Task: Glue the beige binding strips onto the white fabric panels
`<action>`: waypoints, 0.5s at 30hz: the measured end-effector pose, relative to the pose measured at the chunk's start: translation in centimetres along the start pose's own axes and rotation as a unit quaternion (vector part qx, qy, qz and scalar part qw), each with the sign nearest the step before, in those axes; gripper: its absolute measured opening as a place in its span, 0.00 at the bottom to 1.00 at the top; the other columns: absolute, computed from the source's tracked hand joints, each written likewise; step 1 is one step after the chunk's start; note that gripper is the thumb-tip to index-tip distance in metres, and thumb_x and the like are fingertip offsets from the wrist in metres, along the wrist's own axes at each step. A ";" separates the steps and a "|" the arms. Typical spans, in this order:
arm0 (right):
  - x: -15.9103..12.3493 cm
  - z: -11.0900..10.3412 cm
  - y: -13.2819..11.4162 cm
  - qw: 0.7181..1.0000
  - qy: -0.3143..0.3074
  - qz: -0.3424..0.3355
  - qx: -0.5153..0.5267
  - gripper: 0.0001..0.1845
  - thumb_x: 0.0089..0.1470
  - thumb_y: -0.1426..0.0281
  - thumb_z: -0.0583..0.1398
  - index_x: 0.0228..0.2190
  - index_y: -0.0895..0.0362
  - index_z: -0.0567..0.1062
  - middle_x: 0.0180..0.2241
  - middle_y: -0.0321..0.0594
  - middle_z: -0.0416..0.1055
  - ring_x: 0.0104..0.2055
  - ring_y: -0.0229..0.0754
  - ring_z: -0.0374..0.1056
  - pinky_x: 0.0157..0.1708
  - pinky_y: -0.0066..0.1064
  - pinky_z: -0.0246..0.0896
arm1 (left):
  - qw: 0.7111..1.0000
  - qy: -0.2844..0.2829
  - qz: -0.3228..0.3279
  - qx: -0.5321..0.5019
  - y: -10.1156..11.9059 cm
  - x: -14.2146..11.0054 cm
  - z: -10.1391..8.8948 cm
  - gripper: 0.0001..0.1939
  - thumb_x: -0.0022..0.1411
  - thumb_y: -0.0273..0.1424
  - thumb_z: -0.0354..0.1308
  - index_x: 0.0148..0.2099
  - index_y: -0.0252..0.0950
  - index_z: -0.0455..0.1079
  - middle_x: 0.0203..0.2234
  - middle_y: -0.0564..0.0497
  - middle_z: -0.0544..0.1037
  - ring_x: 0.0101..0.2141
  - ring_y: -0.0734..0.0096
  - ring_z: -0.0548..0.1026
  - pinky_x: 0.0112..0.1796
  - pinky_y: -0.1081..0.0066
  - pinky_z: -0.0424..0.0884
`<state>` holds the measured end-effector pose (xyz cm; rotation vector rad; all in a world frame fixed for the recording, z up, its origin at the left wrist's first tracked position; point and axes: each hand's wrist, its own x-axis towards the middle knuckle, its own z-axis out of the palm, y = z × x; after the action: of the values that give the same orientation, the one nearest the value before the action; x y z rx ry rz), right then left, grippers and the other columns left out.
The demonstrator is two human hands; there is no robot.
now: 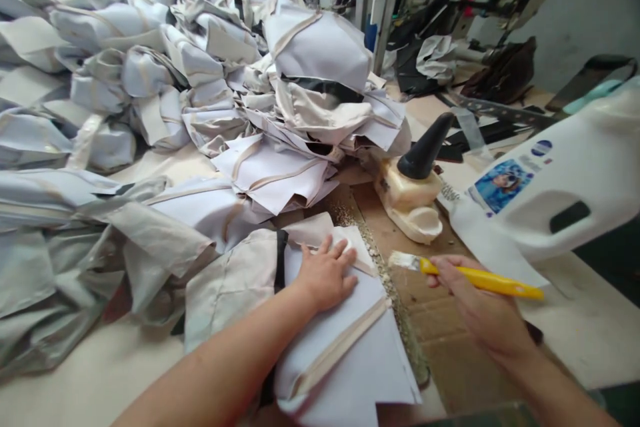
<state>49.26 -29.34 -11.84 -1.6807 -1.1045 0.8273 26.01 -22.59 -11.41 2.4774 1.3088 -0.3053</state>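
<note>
The left hand lay flat on a white panel, fingers spread, gripping nothing. I logged the right hand closed around a yellow brush, bristles off the panel.

From where I sit watching this feed, all I get of the wearer is a left forearm and a right forearm, both slim and bare right down to the bottom edge of the frame, where they run out of view before any sleeve shows. They taper into narrow wrists, then a left hand and a right hand, each with long, lean fingers; the fingernails are too small on my screen to make out
</note>
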 end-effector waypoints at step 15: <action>8.1 9.7 -0.4 0.992 -0.104 -0.035 -0.061 0.13 0.51 0.61 0.53 0.21 0.55 0.67 0.18 0.34 0.66 0.23 0.39 0.64 0.30 0.30 0.58 | 0.997 0.073 0.011 -0.025 -0.9 0.4 1.1 0.28 0.57 0.47 0.50 0.59 0.45 0.57 0.57 0.45 0.61 0.58 0.47 0.51 0.50 0.30 0.45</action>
<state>43.59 -18.55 -15.13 -1.6730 -1.3748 0.9210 25.45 -22.18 -12.73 2.5110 1.3256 -0.0868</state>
